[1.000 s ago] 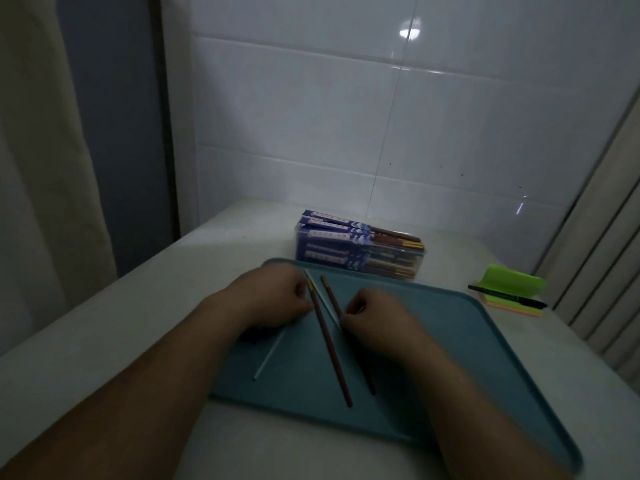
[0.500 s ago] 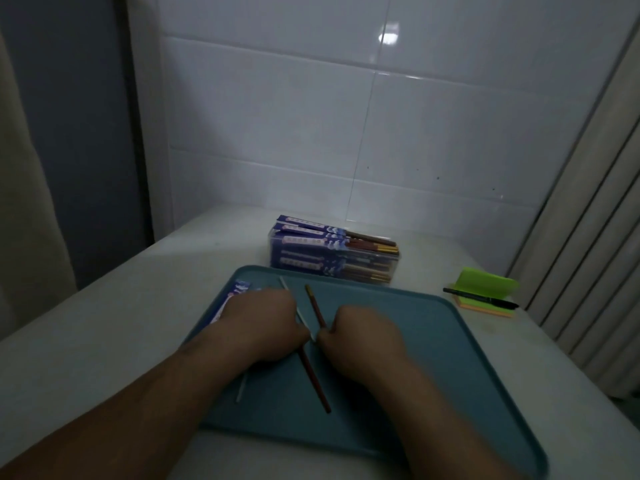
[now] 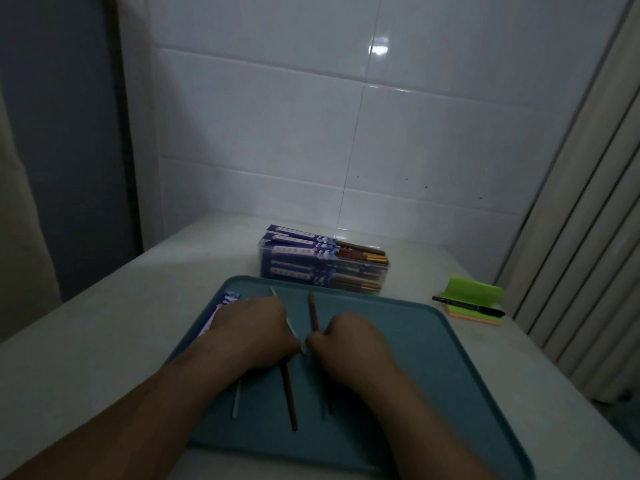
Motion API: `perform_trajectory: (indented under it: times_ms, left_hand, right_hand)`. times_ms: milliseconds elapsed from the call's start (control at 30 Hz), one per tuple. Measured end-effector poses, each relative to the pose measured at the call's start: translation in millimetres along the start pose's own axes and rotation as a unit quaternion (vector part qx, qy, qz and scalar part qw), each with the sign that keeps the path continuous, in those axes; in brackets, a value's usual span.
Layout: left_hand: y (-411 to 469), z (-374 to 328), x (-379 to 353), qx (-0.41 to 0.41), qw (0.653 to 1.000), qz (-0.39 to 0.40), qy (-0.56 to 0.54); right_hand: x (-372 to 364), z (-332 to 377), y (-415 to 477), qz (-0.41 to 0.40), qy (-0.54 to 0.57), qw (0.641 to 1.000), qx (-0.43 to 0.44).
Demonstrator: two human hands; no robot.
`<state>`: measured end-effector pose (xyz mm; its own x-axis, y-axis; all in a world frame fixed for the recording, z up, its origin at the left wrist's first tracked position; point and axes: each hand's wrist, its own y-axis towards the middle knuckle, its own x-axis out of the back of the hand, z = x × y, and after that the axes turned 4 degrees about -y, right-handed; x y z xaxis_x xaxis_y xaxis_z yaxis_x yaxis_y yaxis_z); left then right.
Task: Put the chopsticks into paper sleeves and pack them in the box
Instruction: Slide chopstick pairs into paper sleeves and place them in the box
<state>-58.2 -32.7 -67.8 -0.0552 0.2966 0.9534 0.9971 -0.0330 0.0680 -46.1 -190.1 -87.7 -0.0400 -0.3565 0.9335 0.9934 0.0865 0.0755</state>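
Observation:
Both hands rest, fingers curled, on a teal tray [image 3: 433, 358]. My right hand [image 3: 349, 344] pinches one brown chopstick [image 3: 313, 311], whose tip points away from me. My left hand [image 3: 256, 330] covers the upper end of a second brown chopstick [image 3: 289, 398], which runs toward me. A thin pale strip [image 3: 292, 325] lies slanted between the hands, and another pale strip [image 3: 236, 400] shows below my left wrist. One blue-and-white paper sleeve [image 3: 221, 311] lies at the tray's left rim. Beyond the tray stands a clear box [image 3: 322, 268] stacked with sleeved chopsticks.
Right of the tray, a black pen [image 3: 467, 305] lies on a pad of green and orange sticky notes [image 3: 474, 297]. The pale table [image 3: 86, 341] meets a white tiled wall at the back. A curtain hangs at the left and a ribbed panel stands at the right.
Both hands slid toward me along the chopsticks and drew closer together. The right hand's chopstick now points straight away. The paper sleeve at the tray's left rim has come into view.

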Motion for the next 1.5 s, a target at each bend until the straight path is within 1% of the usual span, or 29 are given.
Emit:
perform_trajectory:
  times_ms: [167, 233, 267, 333, 400, 467, 633, 667, 800, 867, 967, 1067, 1133, 1167, 1267, 1300, 1400, 1433, 1500]
  left_hand:
    - [-3, -1, 16, 0.004, 0.999, 0.016, -0.035]
    - [2, 7, 22, 0.006, 0.996, 0.009, -0.085]
    - [3, 11, 23, 0.007, 0.993, 0.002, -0.119]
    - [5, 15, 24, 0.007, 0.981, -0.017, -0.194]
    - [4, 12, 20, -0.006, 0.964, -0.037, -0.262]
    - [3, 5, 12, -0.03, 0.952, -0.049, -0.301]
    - [5, 1, 3, -0.069, 0.94, -0.067, -0.326]
    - [5, 2, 3, -0.071, 0.94, -0.069, -0.327]
    - [4, 3, 3, -0.075, 0.941, -0.064, -0.325]
    - [3, 2, 3, -0.082, 0.942, -0.061, -0.319]
    - [-2, -2, 2, -0.098, 0.94, -0.033, -0.326]
    - [-3, -3, 0, -0.11, 0.928, -0.002, -0.356]
    - [-3, -3, -2, -0.113, 0.927, -0.007, -0.357]
    - [-3, -4, -3, -0.112, 0.923, -0.004, -0.368]
    - [-6, -8, -6, -0.107, 0.882, 0.04, -0.457]
    - [-6, -8, -6, -0.11, 0.878, 0.044, -0.463]
    - [0, -5, -7, -0.126, 0.898, 0.03, -0.421]
    - [2, -4, -8, -0.131, 0.903, 0.026, -0.408]
    - [4, -5, -8, -0.128, 0.911, 0.018, -0.391]
  right_hand:
    - [7, -3, 2, -0.002, 0.069, 0.998, -0.009]
    - [13, -1, 2, 0.001, 0.12, 0.993, -0.017]
    - [16, -1, 0, 0.01, 0.167, 0.986, -0.027]
    - [19, 2, -5, 0.034, 0.286, 0.957, -0.043]
    - [20, 7, -11, 0.05, 0.368, 0.927, -0.045]
    - [18, 10, -13, 0.056, 0.419, 0.906, -0.035]
    - [17, 9, -11, 0.072, 0.501, 0.863, -0.007]
    - [17, 8, -10, 0.079, 0.51, 0.856, -0.004]
    - [13, 9, -5, 0.094, 0.516, 0.851, 0.007]
    - [10, 7, -3, 0.088, 0.534, 0.841, -0.005]
    - [9, 2, 0, 0.07, 0.562, 0.824, -0.014]
    - [9, -2, 2, 0.06, 0.559, 0.827, -0.011]
    - [7, -4, 5, 0.052, 0.554, 0.831, -0.012]
    - [6, -4, 6, 0.046, 0.556, 0.829, -0.012]
    - [4, -4, 8, 0.041, 0.575, 0.817, -0.004]
    - [4, -4, 8, 0.044, 0.582, 0.812, -0.001]
    - [8, -4, 7, 0.057, 0.601, 0.797, -0.008]
    - [10, -4, 7, 0.052, 0.6, 0.798, -0.012]
    - [15, -6, 8, 0.012, 0.589, 0.808, -0.013]
